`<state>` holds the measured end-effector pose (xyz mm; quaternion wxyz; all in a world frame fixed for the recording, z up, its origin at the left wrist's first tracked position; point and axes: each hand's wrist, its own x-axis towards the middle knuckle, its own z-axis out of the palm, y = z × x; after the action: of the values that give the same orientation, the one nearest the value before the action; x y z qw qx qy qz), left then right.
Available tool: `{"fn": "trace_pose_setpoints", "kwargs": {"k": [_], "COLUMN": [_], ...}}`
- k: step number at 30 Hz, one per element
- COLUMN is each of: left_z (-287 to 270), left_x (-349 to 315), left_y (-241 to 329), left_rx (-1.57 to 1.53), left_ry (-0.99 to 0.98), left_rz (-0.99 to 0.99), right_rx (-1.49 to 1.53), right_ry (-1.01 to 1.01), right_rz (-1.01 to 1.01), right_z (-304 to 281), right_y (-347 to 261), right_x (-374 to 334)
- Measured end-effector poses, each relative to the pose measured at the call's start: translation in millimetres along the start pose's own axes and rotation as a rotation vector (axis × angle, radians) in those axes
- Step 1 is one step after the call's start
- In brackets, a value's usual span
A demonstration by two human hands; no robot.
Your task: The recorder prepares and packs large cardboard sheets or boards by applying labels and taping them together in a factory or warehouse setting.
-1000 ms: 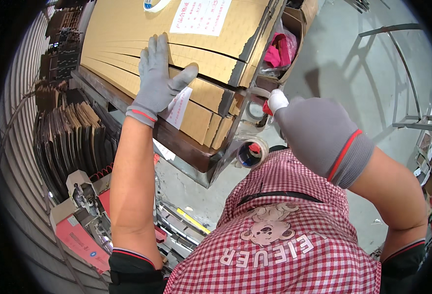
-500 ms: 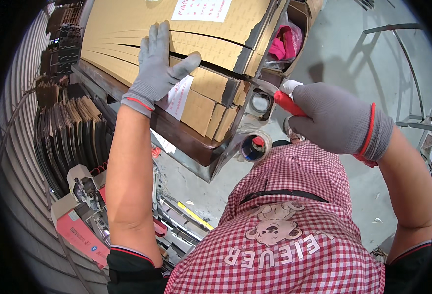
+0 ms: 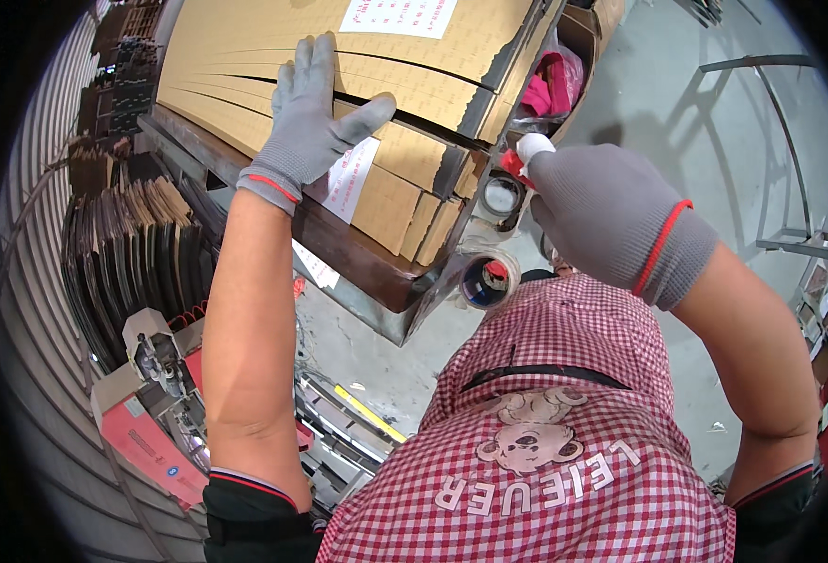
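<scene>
While a tan cardboard stack (image 3: 409, 80), dark and ragged along its right end, is supported on a dark brown table (image 3: 367, 269), its near part is covered by the left hand (image 3: 311, 131), clad in a grey glove with a red cuff line. The four fingers of this hand are laid flat and close together on the stack, the thumb is spread away from them, and nothing is gripped. Just beyond the stack's right end, the right hand (image 3: 615, 211) is held in a matching glove, its fingers curled and clamped on a red tool (image 3: 513, 166). Most of the tool is hidden, so whether its tip touches the stack cannot be told. A white paper label (image 3: 350, 183) is seen on the stack's near side, by the left wrist. Off the stack's near right corner, a round roll (image 3: 501, 195) and a cup-like holder (image 3: 475, 289) with something red inside are placed. Past the stack's right end, pink cloth (image 3: 547, 86) in clear plastic is held in an open carton (image 3: 607, 19). Left of the stack, dark-edged boards (image 3: 132, 272) are stood in a row. On its near side, a red-and-white checked apron (image 3: 545, 375) is worn.
</scene>
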<state>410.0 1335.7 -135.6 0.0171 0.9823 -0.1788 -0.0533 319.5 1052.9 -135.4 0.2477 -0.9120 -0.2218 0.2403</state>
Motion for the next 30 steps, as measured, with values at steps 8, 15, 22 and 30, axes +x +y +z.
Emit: {"fn": "trace_pose_setpoints", "kwargs": {"k": [8, 15, 22, 30], "left_z": [0.8, 1.7, 2.0, 1.6], "left_x": [1.6, 1.2, 1.5, -1.9], "left_y": [0.6, -2.6, -0.7, -0.8], "left_rx": [0.013, 0.018, -0.006, 0.011], "left_ry": [0.011, 0.022, 0.028, 0.029], "left_rz": [0.001, 0.017, 0.010, -0.017], "right_rx": [-0.013, -0.036, -0.014, -0.055], "right_ry": [-0.029, -0.034, -0.054, -0.075], "right_rz": [0.048, 0.057, 0.069, 0.114], "right_z": [-3.5, -2.8, 0.6, 8.8], "right_y": [-4.3, -4.7, -5.4, 5.0], "right_x": [-2.3, -9.2, -3.8, -9.1]}}
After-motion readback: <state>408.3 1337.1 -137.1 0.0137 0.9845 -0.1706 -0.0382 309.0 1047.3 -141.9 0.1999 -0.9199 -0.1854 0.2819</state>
